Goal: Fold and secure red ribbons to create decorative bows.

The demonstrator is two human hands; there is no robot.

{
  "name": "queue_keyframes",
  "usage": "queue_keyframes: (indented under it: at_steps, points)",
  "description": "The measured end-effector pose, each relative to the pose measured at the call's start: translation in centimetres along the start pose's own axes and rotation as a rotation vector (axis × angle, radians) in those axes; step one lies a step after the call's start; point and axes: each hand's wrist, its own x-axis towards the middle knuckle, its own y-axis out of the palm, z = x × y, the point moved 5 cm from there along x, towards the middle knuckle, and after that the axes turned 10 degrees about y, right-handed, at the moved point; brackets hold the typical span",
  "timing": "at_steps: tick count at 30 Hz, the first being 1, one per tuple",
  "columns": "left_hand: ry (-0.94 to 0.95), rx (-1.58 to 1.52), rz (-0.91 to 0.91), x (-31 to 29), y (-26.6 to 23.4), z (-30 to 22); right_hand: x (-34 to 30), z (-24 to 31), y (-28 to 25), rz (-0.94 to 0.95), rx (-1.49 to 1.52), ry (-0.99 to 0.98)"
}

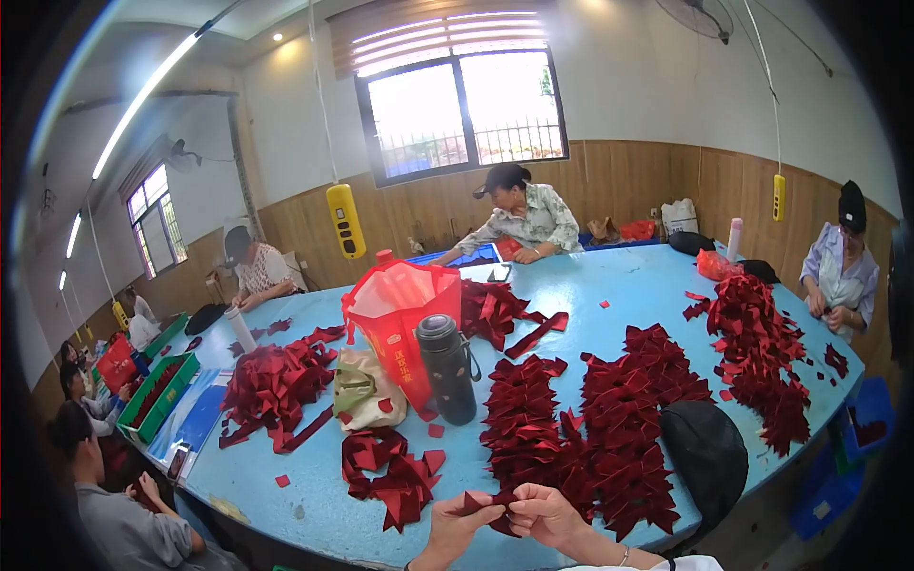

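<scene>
Close to the table's near edge, my left hand [451, 526] and my right hand [552, 520] pinch a small dark red fabric bow [497, 515] between them. Its middle is partly covered by my fingers. Just beyond my hands, long rows of stacked dark red bows [522, 419] lie on the blue table [314, 495], with another wide stack [633, 428] to their right. A loose heap of cut red ribbon pieces [395, 481] lies to the left of my hands. A bracelet circles my right wrist.
A dark flask [446, 371], a red bag [390, 305] and a light cloth bag [367, 385] stand beyond the ribbon pieces. A black cap [705, 457] lies right. More red heaps [276, 385] spread across the table. Co-workers [524, 214] sit around it. A yellow switch box [346, 221] hangs above.
</scene>
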Motion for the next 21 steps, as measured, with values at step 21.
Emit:
queue_keyframes:
  at_steps: [21]
  points:
    - [0.302,0.291,0.203,2.5,3.1,1.2,-1.8,2.0,-2.3,-0.153,0.215,0.076]
